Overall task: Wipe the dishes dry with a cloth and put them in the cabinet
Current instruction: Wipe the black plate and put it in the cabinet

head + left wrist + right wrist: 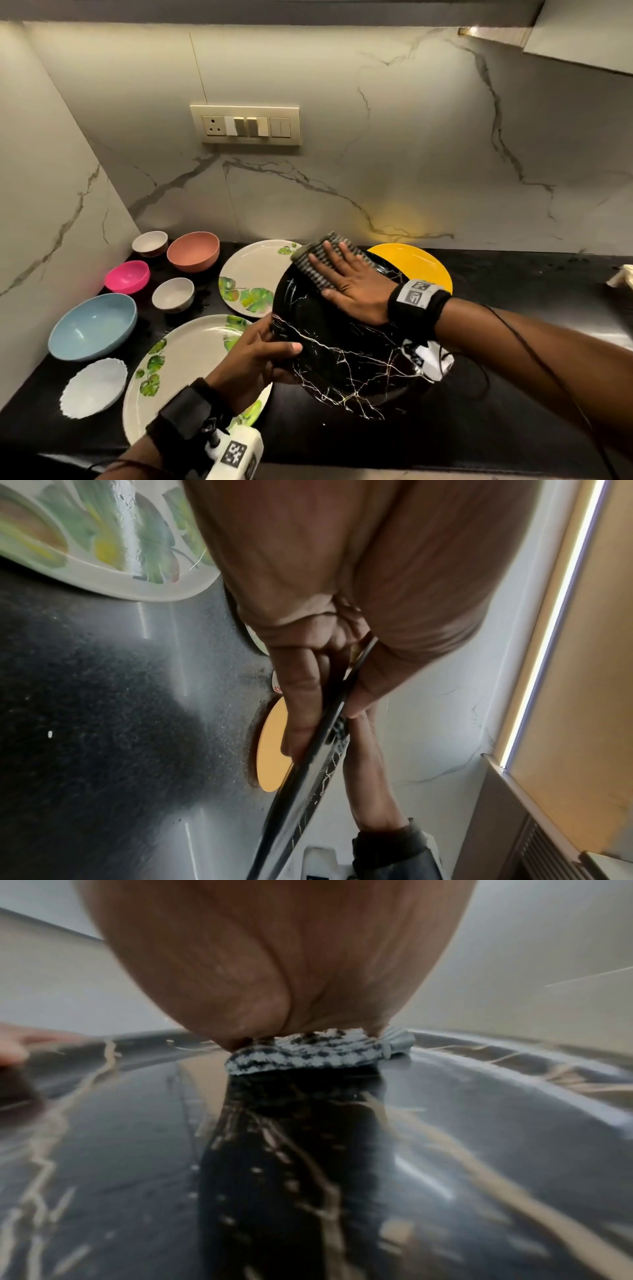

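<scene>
A black plate with white marble veins [346, 359] is held tilted above the counter. My left hand [263, 356] grips its left rim, thumb on the face and fingers behind; the left wrist view shows the plate [308, 791] edge-on between thumb and fingers. My right hand [346, 281] lies flat with straight fingers on a grey checked cloth [325, 260], pressing it onto the plate's upper part. In the right wrist view the cloth [308, 1053] is squeezed under the palm against the wet-looking plate [137, 1150].
On the black counter [513, 394] lie two leaf-print plates [253, 274] [185, 363], a yellow plate [414, 263], and several bowls at the left: blue [92, 325], pink [126, 275], terracotta [193, 251], white ones [173, 294]. A cabinet corner [582, 37] hangs at the upper right.
</scene>
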The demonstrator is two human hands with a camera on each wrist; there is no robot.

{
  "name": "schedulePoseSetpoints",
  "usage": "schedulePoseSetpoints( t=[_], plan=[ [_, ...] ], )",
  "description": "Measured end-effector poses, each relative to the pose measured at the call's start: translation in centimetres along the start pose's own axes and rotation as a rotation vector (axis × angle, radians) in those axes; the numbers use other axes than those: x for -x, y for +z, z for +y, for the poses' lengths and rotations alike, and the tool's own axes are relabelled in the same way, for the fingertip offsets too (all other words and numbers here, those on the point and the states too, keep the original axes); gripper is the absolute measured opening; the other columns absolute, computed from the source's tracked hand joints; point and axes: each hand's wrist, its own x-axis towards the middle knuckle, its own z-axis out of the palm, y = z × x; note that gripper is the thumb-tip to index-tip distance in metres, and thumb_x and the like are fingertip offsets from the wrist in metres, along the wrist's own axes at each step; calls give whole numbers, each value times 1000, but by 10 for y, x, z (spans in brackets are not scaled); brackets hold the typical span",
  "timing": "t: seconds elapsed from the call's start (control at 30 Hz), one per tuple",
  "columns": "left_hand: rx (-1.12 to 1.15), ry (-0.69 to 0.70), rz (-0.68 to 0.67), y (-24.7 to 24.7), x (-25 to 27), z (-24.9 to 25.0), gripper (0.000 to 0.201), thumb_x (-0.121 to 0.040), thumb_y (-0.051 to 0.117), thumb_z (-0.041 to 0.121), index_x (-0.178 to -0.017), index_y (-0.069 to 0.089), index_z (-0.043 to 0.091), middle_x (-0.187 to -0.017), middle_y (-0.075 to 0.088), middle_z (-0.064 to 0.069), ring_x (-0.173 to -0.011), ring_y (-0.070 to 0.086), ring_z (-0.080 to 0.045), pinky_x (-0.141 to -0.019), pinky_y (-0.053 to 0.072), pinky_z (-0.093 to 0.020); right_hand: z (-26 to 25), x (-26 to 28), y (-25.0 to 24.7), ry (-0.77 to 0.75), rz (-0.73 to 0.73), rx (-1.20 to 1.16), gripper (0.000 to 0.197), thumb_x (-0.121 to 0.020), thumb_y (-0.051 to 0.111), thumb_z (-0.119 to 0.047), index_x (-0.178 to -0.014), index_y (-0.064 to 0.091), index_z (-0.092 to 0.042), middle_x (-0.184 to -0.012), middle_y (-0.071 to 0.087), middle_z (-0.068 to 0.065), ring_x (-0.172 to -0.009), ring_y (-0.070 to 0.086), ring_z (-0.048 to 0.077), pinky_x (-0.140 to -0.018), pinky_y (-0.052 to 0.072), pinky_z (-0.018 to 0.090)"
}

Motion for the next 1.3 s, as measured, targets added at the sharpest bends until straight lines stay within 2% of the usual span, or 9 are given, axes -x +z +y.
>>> schedulePoseSetpoints(
  t=[0.13,0.27,0.43,0.63,0.83,0.93,1.0,1.2,1.3],
  plan=[
    [10,17,7,-8,4,0,51,-90,64,-13,-136,60,8,-131,69,-24,-104,73,-43,-65,65,-42,26,17,5,84,-36,38,67,-110,20,-58,-160,-22,-47,-164,-40,-3,-151,-38,27,-129,-8,55],
    [1,-7,-8,-14,5,-1,48,-92,65,-7,-138,59,8,-133,68,-24,-112,70,-47,-72,66,-46,9,24,18,95,-77,-60,70,-109,20,-62,-158,-27,-47,-163,-42,-3,-149,-41,28,-127,-11,59],
    [19,1,-10,-13,-2,-3,52,-89,73,4,-138,61,14,-137,65,-22,-114,67,-46,-75,64,-47,-41,29,16,-110,-122,-17,72,-108,23,-62,-155,-30,-50,-164,-42,-7,-150,-41,28,-122,-23,61],
    [102,56,57,-24,-4,1,51,-93,58,-9,-141,59,9,-134,67,-26,-114,68,-49,-84,61,-56,-74,49,15,-241,-147,23,69,-110,22,-59,-162,-20,-44,-168,-32,-10,-153,-36,23,-125,-21,55],
    [168,67,164,-26,-3,1,45,-90,60,-4,-134,56,-3,-127,70,-27,-98,75,-39,-74,65,-49,-61,80,23,-258,-213,8,65,-111,17,-60,-162,-19,-43,-169,-31,-10,-154,-36,16,-128,-17,51],
    [115,69,190,-29,-2,5,38,-91,61,-1,-129,58,0,-107,75,-20,-83,76,-32,-67,65,-46,-37,103,29,-305,-249,5,63,-112,20,-57,-161,-20,-48,-169,-31,-15,-153,-35,10,-128,-18,47],
    [95,52,177,-27,-1,7,38,-92,61,-2,-129,60,3,-111,74,-22,-82,76,-32,-66,65,-46,-17,111,29,-317,-285,42,63,-113,21,-57,-160,-20,-50,-168,-32,-16,-154,-35,9,-128,-18,46],
    [55,13,122,-20,-4,12,40,-92,61,-6,-132,60,3,-124,70,-29,-92,76,-39,-65,64,-46,35,93,20,-59,-225,90,73,-104,15,-75,-155,-31,-50,-164,-41,-7,-153,-37,19,-129,-11,54],
    [-4,-14,64,-14,-4,11,41,-94,64,-2,-134,60,5,-127,69,-28,-102,73,-43,-66,65,-44,31,70,10,8,-156,-16,85,-98,25,-83,-161,-20,-47,-166,-39,-8,-154,-34,22,-129,-8,58]
  ],
)
